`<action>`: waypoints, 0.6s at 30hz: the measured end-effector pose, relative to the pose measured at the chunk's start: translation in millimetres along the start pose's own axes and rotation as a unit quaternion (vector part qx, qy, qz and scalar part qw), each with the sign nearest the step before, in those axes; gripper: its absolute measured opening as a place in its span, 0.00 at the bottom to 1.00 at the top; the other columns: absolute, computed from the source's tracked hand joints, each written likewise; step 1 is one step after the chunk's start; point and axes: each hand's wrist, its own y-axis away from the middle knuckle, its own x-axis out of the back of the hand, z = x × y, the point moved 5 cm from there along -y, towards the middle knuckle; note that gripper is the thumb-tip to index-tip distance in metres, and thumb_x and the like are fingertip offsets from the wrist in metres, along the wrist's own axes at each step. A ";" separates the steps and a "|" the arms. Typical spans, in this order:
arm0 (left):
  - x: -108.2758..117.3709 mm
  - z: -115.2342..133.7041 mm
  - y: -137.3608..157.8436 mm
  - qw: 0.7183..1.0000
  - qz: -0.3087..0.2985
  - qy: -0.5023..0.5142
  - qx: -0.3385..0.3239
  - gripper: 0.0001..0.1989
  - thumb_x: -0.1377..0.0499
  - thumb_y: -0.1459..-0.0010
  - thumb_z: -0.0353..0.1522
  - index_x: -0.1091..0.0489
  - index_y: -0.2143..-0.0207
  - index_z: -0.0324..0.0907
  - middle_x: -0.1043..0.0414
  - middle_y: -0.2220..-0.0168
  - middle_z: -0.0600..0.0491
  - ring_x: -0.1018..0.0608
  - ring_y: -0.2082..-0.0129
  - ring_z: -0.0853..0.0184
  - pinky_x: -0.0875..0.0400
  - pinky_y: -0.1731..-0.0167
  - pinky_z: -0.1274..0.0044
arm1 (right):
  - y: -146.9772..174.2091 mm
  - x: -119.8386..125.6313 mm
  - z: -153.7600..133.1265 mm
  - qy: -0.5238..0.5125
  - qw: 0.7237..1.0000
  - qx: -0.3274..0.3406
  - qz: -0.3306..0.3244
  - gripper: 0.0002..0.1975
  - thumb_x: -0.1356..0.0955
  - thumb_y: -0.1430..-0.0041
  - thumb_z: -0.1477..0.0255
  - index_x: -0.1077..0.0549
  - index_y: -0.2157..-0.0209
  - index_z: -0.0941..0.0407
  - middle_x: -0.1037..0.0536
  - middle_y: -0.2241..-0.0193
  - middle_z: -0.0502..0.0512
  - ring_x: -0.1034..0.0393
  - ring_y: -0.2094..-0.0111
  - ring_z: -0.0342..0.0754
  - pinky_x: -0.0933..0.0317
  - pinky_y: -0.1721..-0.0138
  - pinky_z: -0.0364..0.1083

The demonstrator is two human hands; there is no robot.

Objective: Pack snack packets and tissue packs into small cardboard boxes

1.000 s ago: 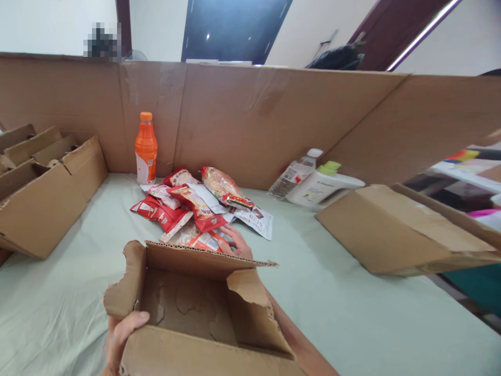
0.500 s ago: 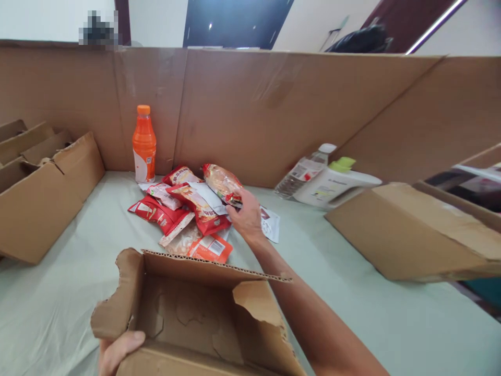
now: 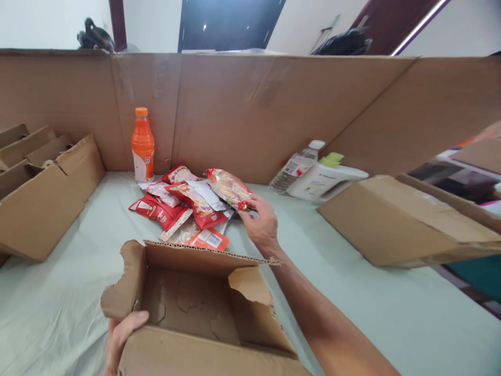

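My left hand [image 3: 126,334] is closed on the near left edge of an open cardboard box [image 3: 188,292], thumb over the rim; nothing shows inside the box. Beyond it, my right hand [image 3: 261,220] pinches the near end of a clear snack packet with red ends [image 3: 230,188]. This packet lies tilted at the right side of a pile of snack packets. In the pile are a red packet [image 3: 158,210], a red and cream packet [image 3: 199,204], a pink and white packet [image 3: 161,193] and an orange packet with a barcode [image 3: 209,239].
An orange drink bottle [image 3: 143,146] stands behind the pile. A clear plastic bottle [image 3: 295,169] and a white jug with a green cap [image 3: 326,177] lean at the back wall [image 3: 242,115]. Cardboard boxes flank the cloth, a divided one [image 3: 47,203] left and another [image 3: 399,224] right.
My right hand has drawn the clear packet slightly right, away from the pile. The white packet formerly visible beside that hand is now hidden. My left hand still grips the box.
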 end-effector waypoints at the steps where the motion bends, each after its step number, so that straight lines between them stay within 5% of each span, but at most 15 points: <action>1: -1.3 3.8 -4.3 1.000 0.002 0.000 -0.029 0.23 0.48 0.33 0.53 0.25 0.50 0.50 0.24 0.53 0.45 0.20 0.52 0.52 0.20 0.57 0.64 | 10.3 10.9 -3.1 -0.002 1.000 0.004 0.001 0.13 0.32 0.44 0.63 0.25 0.59 0.53 0.22 0.48 0.64 0.29 0.45 0.61 0.40 0.40 0.63; 8: -4.6 20.5 -24.1 0.995 0.022 -0.008 -0.092 0.18 0.45 0.32 0.45 0.27 0.48 0.44 0.24 0.58 0.45 0.21 0.56 0.57 0.23 0.54 0.65 | 122.1 86.1 -22.9 0.011 1.000 -0.005 0.006 0.12 0.31 0.41 0.60 0.24 0.59 0.51 0.22 0.47 0.62 0.28 0.44 0.61 0.36 0.41 0.65; 12: -6.0 23.3 -26.8 0.992 0.025 -0.007 -0.122 0.16 0.45 0.31 0.40 0.29 0.46 0.44 0.24 0.58 0.47 0.21 0.58 0.61 0.24 0.57 0.70 | 183.0 111.7 -28.4 0.000 0.999 -0.025 -0.045 0.14 0.32 0.39 0.56 0.22 0.59 0.49 0.22 0.45 0.62 0.28 0.43 0.65 0.36 0.42 0.67; 15: -7.6 21.1 -28.2 0.993 0.032 -0.011 -0.116 0.14 0.45 0.32 0.37 0.29 0.47 0.43 0.25 0.58 0.48 0.22 0.61 0.62 0.25 0.60 0.71 | 200.0 122.1 -29.2 -0.028 0.994 -0.060 -0.088 0.17 0.32 0.39 0.53 0.20 0.56 0.48 0.24 0.42 0.61 0.30 0.41 0.65 0.36 0.41 0.67; 18: -8.8 19.2 -27.8 0.992 0.030 -0.007 -0.120 0.15 0.44 0.33 0.35 0.29 0.47 0.42 0.25 0.58 0.48 0.23 0.61 0.63 0.26 0.60 0.71 | 188.9 127.2 -21.2 -0.054 0.990 -0.115 -0.065 0.17 0.30 0.42 0.52 0.20 0.60 0.50 0.21 0.46 0.62 0.29 0.42 0.64 0.37 0.40 0.66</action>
